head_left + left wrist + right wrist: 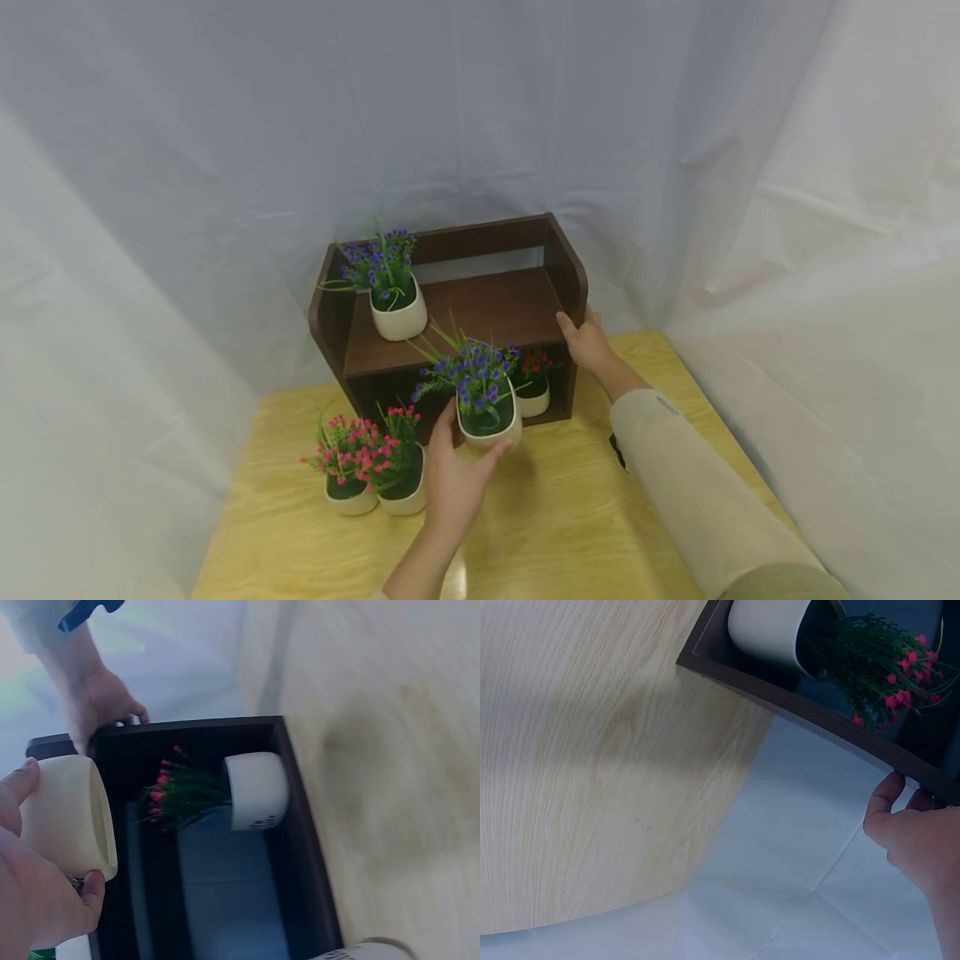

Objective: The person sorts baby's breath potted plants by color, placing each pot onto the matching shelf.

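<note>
My left hand (459, 483) grips a white pot of purple-blue artificial flowers (487, 417), held up off the table before the dark brown two-tier shelf (487, 304). In the left wrist view this pot (67, 817) sits between thumb and fingers. My right hand (591, 343) holds the right side panel of the shelf; the right wrist view shows its fingers (887, 793) at the panel's edge. Another purple-blue potted plant (397, 312) stands at the left of the upper tier. On the lower tier, at the right, is a potted plant with red-pink flowers (533, 398).
Two white pots of pink flowers, one at the left (351, 496) and one beside it (405, 492), stand on the wooden table (570, 517) in front of the shelf's left side. White sheeting (450, 108) hangs behind and on both sides.
</note>
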Motion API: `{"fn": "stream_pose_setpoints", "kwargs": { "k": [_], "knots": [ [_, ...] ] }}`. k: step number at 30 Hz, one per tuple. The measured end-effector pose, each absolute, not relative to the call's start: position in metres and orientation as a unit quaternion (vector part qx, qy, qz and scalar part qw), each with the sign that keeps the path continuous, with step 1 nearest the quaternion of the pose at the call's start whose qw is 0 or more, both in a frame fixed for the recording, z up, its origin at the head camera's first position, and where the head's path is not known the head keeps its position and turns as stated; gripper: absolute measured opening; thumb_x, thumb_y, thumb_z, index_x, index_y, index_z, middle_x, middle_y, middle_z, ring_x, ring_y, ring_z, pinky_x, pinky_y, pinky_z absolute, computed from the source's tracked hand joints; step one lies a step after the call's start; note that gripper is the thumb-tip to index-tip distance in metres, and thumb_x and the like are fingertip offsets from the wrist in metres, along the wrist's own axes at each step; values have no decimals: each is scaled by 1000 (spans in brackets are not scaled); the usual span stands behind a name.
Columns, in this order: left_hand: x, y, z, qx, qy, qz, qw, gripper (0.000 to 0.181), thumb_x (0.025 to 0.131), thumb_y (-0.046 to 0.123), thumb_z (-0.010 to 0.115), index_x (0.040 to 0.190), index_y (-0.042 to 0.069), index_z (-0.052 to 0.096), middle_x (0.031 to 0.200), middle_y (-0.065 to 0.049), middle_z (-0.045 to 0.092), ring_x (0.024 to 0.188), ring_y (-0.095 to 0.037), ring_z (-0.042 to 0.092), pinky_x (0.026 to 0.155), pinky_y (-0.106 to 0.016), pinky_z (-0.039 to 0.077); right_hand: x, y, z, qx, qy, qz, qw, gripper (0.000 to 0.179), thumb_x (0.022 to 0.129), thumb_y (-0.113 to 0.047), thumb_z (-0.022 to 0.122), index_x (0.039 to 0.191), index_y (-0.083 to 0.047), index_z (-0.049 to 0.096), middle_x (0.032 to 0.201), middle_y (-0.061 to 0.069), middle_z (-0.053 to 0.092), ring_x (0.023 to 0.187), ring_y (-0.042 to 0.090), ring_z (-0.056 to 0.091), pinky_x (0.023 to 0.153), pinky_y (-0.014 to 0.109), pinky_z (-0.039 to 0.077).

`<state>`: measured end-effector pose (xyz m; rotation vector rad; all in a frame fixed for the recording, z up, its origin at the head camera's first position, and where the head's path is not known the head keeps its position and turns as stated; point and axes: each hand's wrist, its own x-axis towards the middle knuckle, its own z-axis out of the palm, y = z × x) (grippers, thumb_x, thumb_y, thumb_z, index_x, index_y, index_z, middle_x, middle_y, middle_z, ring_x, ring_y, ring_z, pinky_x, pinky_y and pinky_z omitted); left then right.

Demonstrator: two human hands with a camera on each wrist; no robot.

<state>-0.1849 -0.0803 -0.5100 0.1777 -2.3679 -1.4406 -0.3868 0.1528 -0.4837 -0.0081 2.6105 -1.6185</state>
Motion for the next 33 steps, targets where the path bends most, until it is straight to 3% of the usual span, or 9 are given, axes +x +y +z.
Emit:
{"fn": "stream_pose_setpoints", "kwargs": {
  "k": [5,8,14,21,26,33],
  "knots": [
    [-193,-75,-494,43,-839,-502,206,106,73,40,101,160,11,49,150,-7,65,112,-19,69,97,-39,61,-388,153,-485,-5,847,-530,34,82,116,-51,40,175,-12,-2,162,31,26,157,54,35,135,62,30],
    [-199,-71,-485,23,-834,-505,221,105,74,40,101,160,9,49,153,-8,63,115,-20,70,97,-38,63,-389,154,-486,-4,849,-528,33,84,116,-51,40,175,-10,-3,163,31,25,158,55,34,135,62,28],
    [-216,-65,-472,-10,-825,-515,232,103,78,36,100,161,6,46,159,-15,57,129,-31,65,105,-47,62,-390,152,-486,3,853,-522,26,86,116,-52,41,174,-6,-1,164,32,25,158,55,34,136,61,28],
    [-234,-61,-467,-2,-840,-497,220,103,80,39,97,161,3,44,165,-22,50,151,-42,50,123,-60,48,-390,152,-487,2,849,-527,31,85,116,-51,41,174,-6,0,164,31,25,158,53,34,136,61,28],
    [-248,-58,-460,0,-849,-487,207,104,82,44,95,163,5,43,167,-19,48,153,-41,47,126,-62,43,-390,152,-487,0,845,-533,25,84,116,-50,42,174,-7,1,163,32,26,158,53,34,136,60,27],
    [-271,-54,-446,0,-870,-454,191,103,87,44,91,165,-1,39,171,-25,40,158,-47,41,129,-64,39,-389,154,-486,-6,845,-533,28,83,116,-51,41,175,-8,1,161,30,26,157,53,36,136,61,28]
  ]
}}
